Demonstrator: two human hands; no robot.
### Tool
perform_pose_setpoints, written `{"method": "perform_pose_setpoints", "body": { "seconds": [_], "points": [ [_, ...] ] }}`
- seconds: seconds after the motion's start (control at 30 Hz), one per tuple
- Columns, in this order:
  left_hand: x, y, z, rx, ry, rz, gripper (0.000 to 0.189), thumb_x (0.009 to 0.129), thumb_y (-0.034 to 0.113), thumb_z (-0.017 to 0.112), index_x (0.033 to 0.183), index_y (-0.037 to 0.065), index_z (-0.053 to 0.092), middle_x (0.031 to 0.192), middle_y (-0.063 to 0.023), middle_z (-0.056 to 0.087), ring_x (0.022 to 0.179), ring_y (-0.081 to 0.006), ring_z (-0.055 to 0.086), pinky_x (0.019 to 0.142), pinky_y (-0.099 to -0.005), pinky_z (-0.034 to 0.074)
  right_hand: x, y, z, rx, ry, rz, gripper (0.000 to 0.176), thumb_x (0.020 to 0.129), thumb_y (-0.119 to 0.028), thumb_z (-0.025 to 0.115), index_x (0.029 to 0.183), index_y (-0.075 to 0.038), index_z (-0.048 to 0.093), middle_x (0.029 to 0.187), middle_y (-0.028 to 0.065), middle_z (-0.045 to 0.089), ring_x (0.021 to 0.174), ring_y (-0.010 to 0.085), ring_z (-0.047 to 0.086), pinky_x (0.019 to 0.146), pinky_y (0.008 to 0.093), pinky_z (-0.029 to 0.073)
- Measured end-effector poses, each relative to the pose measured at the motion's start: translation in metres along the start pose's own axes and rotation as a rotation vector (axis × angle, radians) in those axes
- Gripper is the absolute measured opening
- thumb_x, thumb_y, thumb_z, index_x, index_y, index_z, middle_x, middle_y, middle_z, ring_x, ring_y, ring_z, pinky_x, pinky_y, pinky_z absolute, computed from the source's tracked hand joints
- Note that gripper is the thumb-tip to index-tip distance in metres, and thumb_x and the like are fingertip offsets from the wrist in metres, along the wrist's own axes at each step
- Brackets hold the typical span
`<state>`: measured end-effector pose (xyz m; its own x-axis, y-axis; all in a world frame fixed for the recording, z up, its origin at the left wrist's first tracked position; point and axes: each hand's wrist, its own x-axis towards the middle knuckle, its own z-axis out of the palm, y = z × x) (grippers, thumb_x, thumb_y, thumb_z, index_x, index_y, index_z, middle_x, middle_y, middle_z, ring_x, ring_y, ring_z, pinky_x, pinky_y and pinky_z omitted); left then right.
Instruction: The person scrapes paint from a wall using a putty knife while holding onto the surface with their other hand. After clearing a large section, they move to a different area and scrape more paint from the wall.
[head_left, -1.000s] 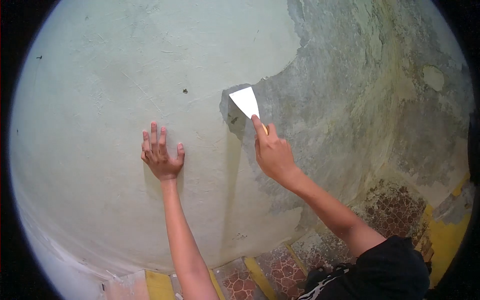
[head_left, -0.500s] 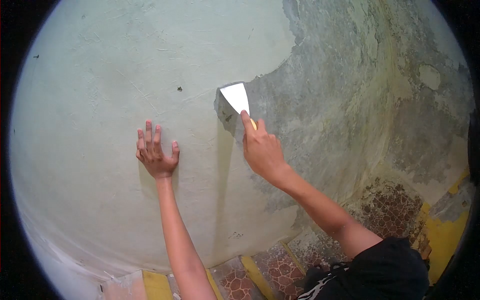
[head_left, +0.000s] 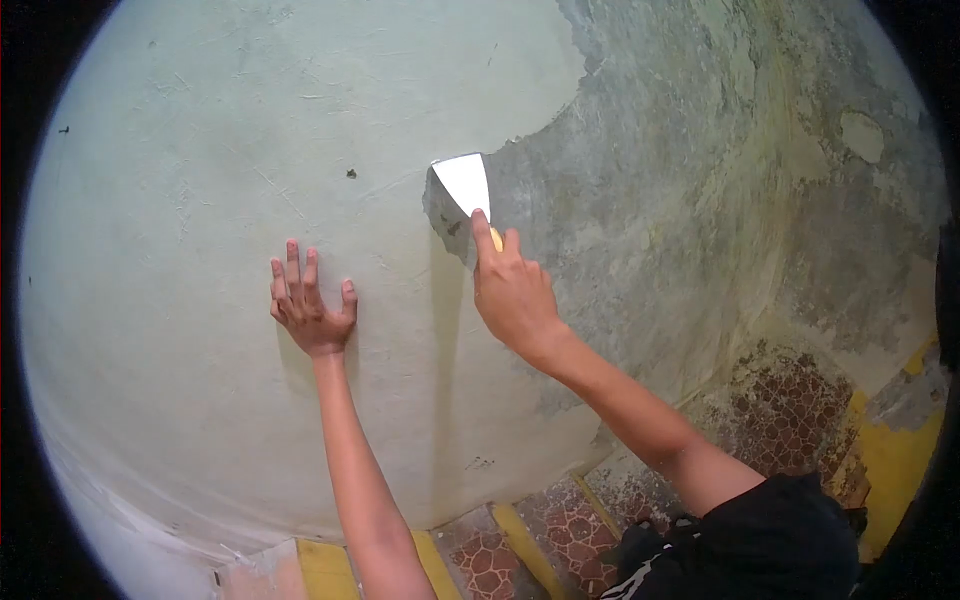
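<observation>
My right hand [head_left: 515, 298] is closed round the yellow handle of a scraper [head_left: 466, 185], with the index finger stretched along it. The wide pale blade points up, its edge at the border between the light green paint [head_left: 250, 90] and the bare grey patch [head_left: 640, 200] of the wall. My left hand [head_left: 313, 310] lies against the painted wall to the left, fingers spread, holding nothing.
Below the wall run stairs with brown patterned tiles [head_left: 570, 530] and yellow edges [head_left: 528, 550]. A small dark hole [head_left: 351, 174] marks the paint above my left hand. The wall curves away at the right, flaking and stained.
My right hand and the scraper have moved slightly up and to the left along the paint edge. The view has shifted a little. My left hand stays in place on the wall.
</observation>
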<state>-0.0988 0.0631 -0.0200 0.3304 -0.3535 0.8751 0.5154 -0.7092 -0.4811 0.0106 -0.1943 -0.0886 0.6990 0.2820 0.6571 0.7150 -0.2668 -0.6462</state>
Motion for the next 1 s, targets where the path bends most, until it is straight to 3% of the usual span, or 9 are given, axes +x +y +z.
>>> {"method": "perform_pose_setpoints", "body": {
  "seconds": [0.1,0.2,0.3,0.4,0.63,0.83,1.0],
  "points": [
    [0.005,0.000,0.002,-0.002,0.027,-0.003,0.060,0.081,0.044,0.059,0.137,0.025,0.051,0.151,0.0034,0.045,0.140,-0.0241,0.037,0.106,-0.0389,0.030,-0.004,0.002,-0.006,-0.002,-0.067,0.031,0.063,0.086,-0.001,0.050,0.147,0.001,0.031,0.104,0.0271,0.052,0.071,0.0453,0.066,0.063,0.0525,0.054],
    [0.000,-0.001,0.000,0.009,0.001,0.000,0.058,0.082,0.045,0.057,0.136,0.025,0.052,0.151,0.0032,0.045,0.139,-0.0240,0.038,0.105,-0.0383,0.030,0.001,-0.001,-0.002,0.010,0.007,0.040,0.055,0.094,-0.006,0.049,0.146,-0.005,0.033,0.102,0.0251,0.054,0.068,0.0458,0.063,0.064,0.0533,0.053],
    [0.002,0.001,-0.002,0.007,0.018,0.009,0.058,0.083,0.046,0.056,0.136,0.025,0.052,0.150,0.0032,0.046,0.139,-0.0238,0.038,0.106,-0.0379,0.030,-0.003,0.003,0.001,0.015,-0.004,0.041,0.054,0.094,-0.007,0.048,0.146,-0.005,0.035,0.101,0.0253,0.054,0.068,0.0454,0.063,0.064,0.0533,0.052],
    [0.005,-0.001,0.003,0.013,0.037,0.008,0.057,0.083,0.046,0.056,0.136,0.025,0.052,0.150,0.0035,0.046,0.139,-0.0235,0.037,0.106,-0.0380,0.030,0.005,0.003,-0.006,0.025,-0.043,0.024,0.062,0.088,-0.003,0.049,0.147,0.000,0.031,0.105,0.0271,0.052,0.070,0.0454,0.065,0.065,0.0521,0.054],
    [0.002,-0.001,0.000,0.017,0.003,0.002,0.058,0.082,0.046,0.058,0.136,0.026,0.052,0.151,0.0035,0.045,0.140,-0.0237,0.036,0.106,-0.0388,0.030,-0.001,0.012,0.000,0.044,-0.032,-0.026,0.061,0.088,-0.004,0.049,0.147,-0.001,0.032,0.103,0.0262,0.052,0.070,0.0463,0.064,0.063,0.0548,0.053],
    [0.000,-0.002,0.001,0.005,-0.007,0.005,0.059,0.081,0.046,0.058,0.136,0.025,0.051,0.151,0.0032,0.044,0.139,-0.0242,0.037,0.106,-0.0391,0.030,0.011,0.020,0.001,0.030,0.004,-0.058,0.059,0.089,-0.005,0.050,0.146,-0.005,0.034,0.102,0.0257,0.052,0.067,0.0462,0.063,0.061,0.0552,0.052],
    [0.002,-0.002,0.000,0.016,0.012,-0.003,0.059,0.082,0.046,0.058,0.137,0.026,0.051,0.151,0.0030,0.045,0.139,-0.0243,0.037,0.106,-0.0389,0.030,0.010,0.050,-0.015,-0.045,0.011,-0.180,0.054,0.091,-0.008,0.051,0.144,-0.015,0.042,0.098,0.0186,0.056,0.065,0.0411,0.064,0.056,0.0508,0.052]
  ]
}}
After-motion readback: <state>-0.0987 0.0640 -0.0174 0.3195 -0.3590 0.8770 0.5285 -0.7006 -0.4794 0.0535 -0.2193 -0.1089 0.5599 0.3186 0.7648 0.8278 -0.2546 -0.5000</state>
